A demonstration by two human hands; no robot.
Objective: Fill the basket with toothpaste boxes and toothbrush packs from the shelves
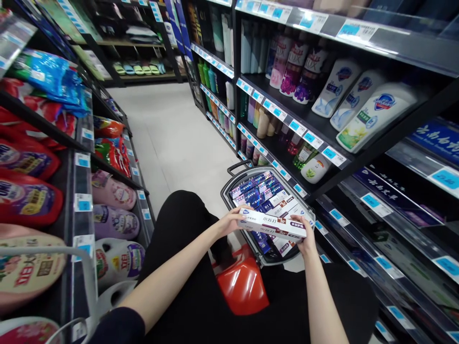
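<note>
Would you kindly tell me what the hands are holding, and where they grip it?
Both hold one white carton over the basket: the left hand at its left end, the right hand at its right end.

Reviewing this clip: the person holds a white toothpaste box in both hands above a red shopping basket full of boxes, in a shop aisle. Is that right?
Not quite. In the head view the basket is grey with a black handle, not red; the red thing lies below it. The rest stands: left hand and right hand hold the white box above it.
</note>
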